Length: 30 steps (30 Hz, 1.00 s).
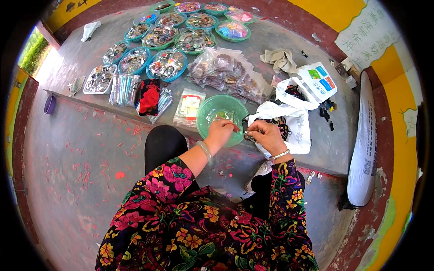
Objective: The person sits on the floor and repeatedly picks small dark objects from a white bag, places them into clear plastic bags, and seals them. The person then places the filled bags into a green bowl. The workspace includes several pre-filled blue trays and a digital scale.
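Here we are at the grey concrete platform, both hands at work and held apart from each other. The right hand has thumb and fingers pinched on a small dark-and-silvery piece — it sits just beyond the right side of the green plastic basin, in front of the white plastic bag. The left hand is over the basin's near side, fingers curled in toward each other; whether anything is gripped there, I cannot tell.

A pale bangle rings the left wrist, a slim bracelet the right. Dark beaded-looking items show in the bag's mouth, and a second white bag stands just behind it. Left of the basin, a stack of clear packets, and beside that a black-and-red cloth piece. Behind the basin comes a broad heap of clear bags with brownish beads — and farther back, round plastic baskets crowd together, loaded with small packaged goods.
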Motion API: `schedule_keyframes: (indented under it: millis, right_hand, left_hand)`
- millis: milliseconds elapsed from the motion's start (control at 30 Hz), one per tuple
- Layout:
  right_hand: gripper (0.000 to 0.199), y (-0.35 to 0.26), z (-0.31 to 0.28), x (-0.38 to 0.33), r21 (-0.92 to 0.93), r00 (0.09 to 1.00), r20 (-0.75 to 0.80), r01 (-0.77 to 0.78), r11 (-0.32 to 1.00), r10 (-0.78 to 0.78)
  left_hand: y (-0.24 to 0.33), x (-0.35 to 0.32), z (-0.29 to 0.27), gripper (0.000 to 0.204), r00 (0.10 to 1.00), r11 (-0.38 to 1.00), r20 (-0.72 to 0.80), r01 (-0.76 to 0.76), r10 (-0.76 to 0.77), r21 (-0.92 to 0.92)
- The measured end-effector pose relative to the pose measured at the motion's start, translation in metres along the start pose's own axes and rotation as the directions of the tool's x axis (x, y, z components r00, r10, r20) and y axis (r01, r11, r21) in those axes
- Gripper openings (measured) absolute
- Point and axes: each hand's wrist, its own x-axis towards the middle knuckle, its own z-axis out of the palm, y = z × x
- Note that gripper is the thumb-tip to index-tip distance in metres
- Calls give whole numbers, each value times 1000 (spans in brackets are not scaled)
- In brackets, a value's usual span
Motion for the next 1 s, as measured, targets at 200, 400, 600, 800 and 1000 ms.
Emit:
schedule_keyframes:
  millis: [200, 400, 600, 800, 1000]
  right_hand:
    - [11, 10, 4, 2, 31, 997, -30, 69, 997, -68]
    - [18, 19, -1, 5, -205, 984, -147, 73, 976, -105]
    - [18, 21, 3, 7, -224, 996, -62, 49, 973, -65]
    - [11, 15, 4, 5, -167, 992, -97, 62, 984, -79]
    - [10, 16, 8, 4, -101, 991, -44, 121, 988, -126]
  left_hand:
    - [-10, 2, 1, 21, 998, 992, -55, -10, 3, -126]
    - [8, -7, 9, 18, 997, 998, 79, -31, 27, 59]
    - [4, -9, 14, 20, 984, 974, 158, -112, 81, 198]
    - [7, -8, 12, 15, 985, 1000, 174, -11, 14, -19]
    - [7, -8, 9, 14, 987, 999, 157, -16, 22, -44]
